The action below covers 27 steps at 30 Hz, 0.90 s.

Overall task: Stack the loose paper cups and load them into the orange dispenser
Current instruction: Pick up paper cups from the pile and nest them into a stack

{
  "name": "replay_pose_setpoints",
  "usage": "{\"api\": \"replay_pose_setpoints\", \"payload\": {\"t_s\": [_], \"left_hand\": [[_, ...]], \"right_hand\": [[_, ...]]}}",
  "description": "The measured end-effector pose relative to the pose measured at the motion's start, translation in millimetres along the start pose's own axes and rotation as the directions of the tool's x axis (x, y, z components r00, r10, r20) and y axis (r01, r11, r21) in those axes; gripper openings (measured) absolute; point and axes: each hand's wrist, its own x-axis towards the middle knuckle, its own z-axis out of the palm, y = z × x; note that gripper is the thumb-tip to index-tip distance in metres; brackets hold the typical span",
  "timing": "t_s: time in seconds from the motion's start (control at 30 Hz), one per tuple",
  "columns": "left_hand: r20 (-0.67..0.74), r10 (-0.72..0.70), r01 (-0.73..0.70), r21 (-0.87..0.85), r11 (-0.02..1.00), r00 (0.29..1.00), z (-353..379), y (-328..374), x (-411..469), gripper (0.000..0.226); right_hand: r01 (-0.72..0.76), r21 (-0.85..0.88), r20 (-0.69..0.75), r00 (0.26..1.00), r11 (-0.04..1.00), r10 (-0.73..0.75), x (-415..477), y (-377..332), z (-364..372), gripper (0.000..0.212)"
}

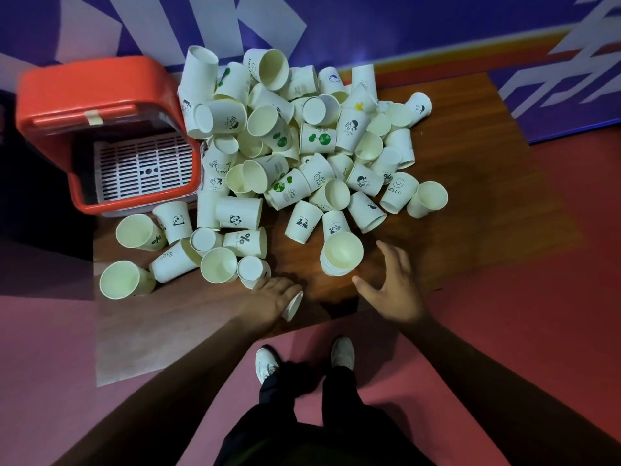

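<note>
Reaching lower centre: left hand (274,297) gripping one white paper cup (293,306) | right hand (395,285) spread beside nested cup stack (341,253) | light, crushable; hold sidewalls gently.

A dark brown wood-grain counter (470,196) stands on a dull pink-red floor (537,297). Along the counter's far edge runs a purple wall (403,25) with pale angular shapes and an orange stripe at its base. The light is dim.
</note>
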Motion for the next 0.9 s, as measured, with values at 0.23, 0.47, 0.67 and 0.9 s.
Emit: {"api": "replay_pose_setpoints", "payload": {"t_s": [0.23,0.47,0.67,0.9], "left_hand": [[-0.127,-0.310,0.105,-0.767,0.633,0.942,-68.2,26.8,-17.4,0.071],[-0.257,-0.383,-0.060,-0.888,0.456,0.887,-126.6,55.2,22.2,0.073],[-0.206,-0.241,-0.002,-0.763,0.646,0.948,-99.9,69.8,63.2,0.080],[-0.180,-0.130,-0.004,-0.597,0.802,0.975,-55.4,48.1,70.1,0.085]], "right_hand": [[-0.115,0.050,-0.038,0.992,0.992,0.117,8.5,25.9,-4.8,0.069],[-0.164,-0.021,-0.048,0.986,0.986,0.163,39.3,32.7,-3.6,0.053],[-0.271,-0.002,-0.027,0.962,0.963,0.271,61.4,35.6,-4.7,0.047],[-0.378,0.078,0.051,0.926,0.923,0.375,92.5,40.5,0.1,0.037]]}}
